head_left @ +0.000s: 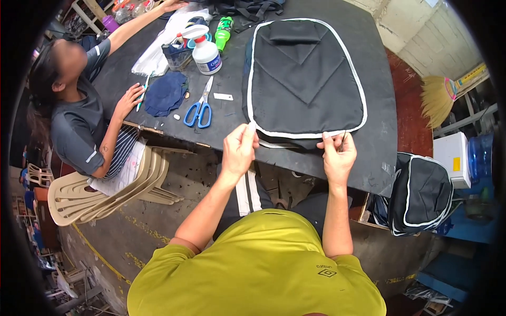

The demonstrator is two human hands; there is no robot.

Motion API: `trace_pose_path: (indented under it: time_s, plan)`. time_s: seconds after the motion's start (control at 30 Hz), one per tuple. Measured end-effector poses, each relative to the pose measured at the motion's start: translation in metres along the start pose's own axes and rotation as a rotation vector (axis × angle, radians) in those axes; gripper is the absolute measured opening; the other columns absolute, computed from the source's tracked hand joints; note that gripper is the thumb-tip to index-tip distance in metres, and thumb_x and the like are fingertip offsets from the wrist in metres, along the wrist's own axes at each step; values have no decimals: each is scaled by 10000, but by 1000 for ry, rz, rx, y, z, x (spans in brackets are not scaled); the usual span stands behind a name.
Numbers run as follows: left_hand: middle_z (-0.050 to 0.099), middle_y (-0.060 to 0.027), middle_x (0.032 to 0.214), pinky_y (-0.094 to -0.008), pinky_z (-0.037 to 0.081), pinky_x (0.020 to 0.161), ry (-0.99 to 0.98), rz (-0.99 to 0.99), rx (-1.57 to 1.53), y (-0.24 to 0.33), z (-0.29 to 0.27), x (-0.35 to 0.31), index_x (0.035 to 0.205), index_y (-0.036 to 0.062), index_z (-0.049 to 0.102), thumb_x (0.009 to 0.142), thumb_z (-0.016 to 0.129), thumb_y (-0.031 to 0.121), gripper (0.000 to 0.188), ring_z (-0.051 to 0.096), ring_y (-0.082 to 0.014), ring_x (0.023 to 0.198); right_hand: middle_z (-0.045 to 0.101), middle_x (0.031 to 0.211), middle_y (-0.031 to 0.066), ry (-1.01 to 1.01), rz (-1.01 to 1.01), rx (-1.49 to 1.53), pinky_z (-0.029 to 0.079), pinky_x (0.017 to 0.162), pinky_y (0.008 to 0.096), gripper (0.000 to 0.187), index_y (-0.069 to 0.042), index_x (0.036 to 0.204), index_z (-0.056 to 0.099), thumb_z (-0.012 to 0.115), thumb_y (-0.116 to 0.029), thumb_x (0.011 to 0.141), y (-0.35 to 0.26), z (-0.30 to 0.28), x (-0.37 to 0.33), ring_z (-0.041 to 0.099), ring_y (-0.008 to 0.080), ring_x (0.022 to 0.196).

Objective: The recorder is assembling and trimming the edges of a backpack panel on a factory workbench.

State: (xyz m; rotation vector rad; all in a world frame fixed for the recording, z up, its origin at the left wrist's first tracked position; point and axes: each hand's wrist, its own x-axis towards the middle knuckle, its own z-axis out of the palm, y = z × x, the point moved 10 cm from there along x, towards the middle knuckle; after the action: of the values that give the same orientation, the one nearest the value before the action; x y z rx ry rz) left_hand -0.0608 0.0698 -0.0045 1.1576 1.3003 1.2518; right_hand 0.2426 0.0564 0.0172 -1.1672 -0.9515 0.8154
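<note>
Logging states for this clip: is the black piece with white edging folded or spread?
Spread. The black piece shows its broad rounded outline, with the left hand and right hand at its near edge.

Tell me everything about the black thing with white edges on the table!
The black panel looks like fabric, with white trim along its rounded edge, V-shaped lines and a band near the far end. It lies on the table. The left hand holds its near left corner, the right hand its near edge.
</note>
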Motion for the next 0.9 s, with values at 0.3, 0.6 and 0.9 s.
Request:
trace_pose_path:
  time_s: [0.3,0.6,0.9]
  plan:
    - [708,-28,751,-206,383,502,-163,-84,-183,-21,8,13,983,68,674,1159,606,246,260,525,-30,533,711,830,62,14,110,-73,438,492,217,451,-130,792,439,834,-131,1010,9,-18,-2,561,54,550]
    - [758,-76,853,-205,433,480,-189,-224,-130,-26,3,16,1002,57,667,1136,651,292,271,612,-58,567,738,885,87,163,52,-123,464,502,224,333,-121,907,469,774,-80,1033,-20,-68,45,653,94,609]
    - [812,-148,1057,-195,471,553,-316,-129,-346,-3,68,38,1146,-4,706,1137,646,334,344,655,-73,645,589,894,11,375,-333,-541,478,706,279,206,-43,1024,536,662,-171,1124,-66,-39,93,553,97,772]
